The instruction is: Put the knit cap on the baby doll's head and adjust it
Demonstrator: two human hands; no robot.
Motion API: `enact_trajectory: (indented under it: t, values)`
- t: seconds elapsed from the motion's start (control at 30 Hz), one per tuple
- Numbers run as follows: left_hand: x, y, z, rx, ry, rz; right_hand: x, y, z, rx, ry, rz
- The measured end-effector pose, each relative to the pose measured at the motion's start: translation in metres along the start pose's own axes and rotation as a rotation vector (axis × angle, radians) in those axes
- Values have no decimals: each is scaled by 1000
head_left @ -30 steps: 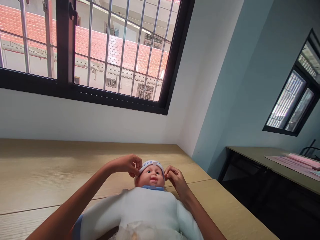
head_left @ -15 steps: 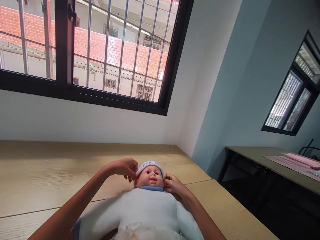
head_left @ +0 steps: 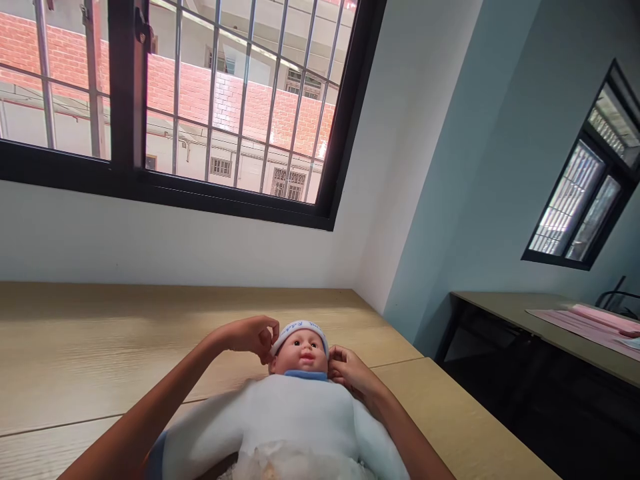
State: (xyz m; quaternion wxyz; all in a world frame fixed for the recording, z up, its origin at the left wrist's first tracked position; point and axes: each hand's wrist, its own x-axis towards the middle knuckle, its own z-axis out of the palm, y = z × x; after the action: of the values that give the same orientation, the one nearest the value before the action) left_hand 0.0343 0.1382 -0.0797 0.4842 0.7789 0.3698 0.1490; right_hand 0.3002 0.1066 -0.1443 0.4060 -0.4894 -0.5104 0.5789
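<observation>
Left hand (head_left: 260, 338) pinches the hat (head_left: 303, 326) at eight o'clock, seemingly steadying it; right hand (head_left: 347, 368) curls at four, hold unclear.

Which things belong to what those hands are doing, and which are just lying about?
In use:
lettered white cap, left hand at its edge
baby doll wearing it, right hand beside its head
wood-grain table beneath

Around:
pink sheet
far table under it
barred window

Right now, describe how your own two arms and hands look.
The left hand and right hand are ungloved. The left forearm and right forearm are slim and bare, with no sleeve, watch or bracelet in view.
</observation>
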Motion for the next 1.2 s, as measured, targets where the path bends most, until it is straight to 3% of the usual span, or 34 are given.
enact_trajectory:
  t: [0.3, 0.67, 0.87, 1.2]
  values:
    - [2, -4, 4, -46, 19, 104, 6, 8, -1, -7, 26, -80]
    - [15, -18, 3, 9, 77, 192, 4, 0, 1, -73, 102, -148]
    - [16, -17, 4, 20, 124, 184, 5, 0, 3, -40, 118, -147]
    - [10, -3, 9, 47, 88, 112, 10, -1, -1, -74, 172, -198]
